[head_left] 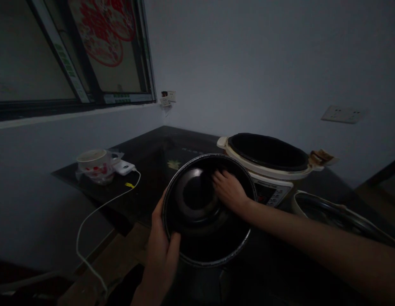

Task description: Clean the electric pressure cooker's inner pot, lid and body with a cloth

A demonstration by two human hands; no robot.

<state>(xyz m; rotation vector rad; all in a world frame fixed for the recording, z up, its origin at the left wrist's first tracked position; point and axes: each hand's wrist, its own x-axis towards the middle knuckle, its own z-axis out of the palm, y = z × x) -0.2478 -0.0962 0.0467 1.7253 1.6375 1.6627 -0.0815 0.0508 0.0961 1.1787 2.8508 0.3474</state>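
I see the left grip (162,250) clamped on the lower-left rim of the dark pot (204,244), thumb inside. The pot sits at frame centre, tilted with its opening towards me. The right grip (229,191) rests inside it, fingers loosely spread on the bottom (holding nothing I can make out). Behind stands an open cooker (274,176) on the desk (153,165).
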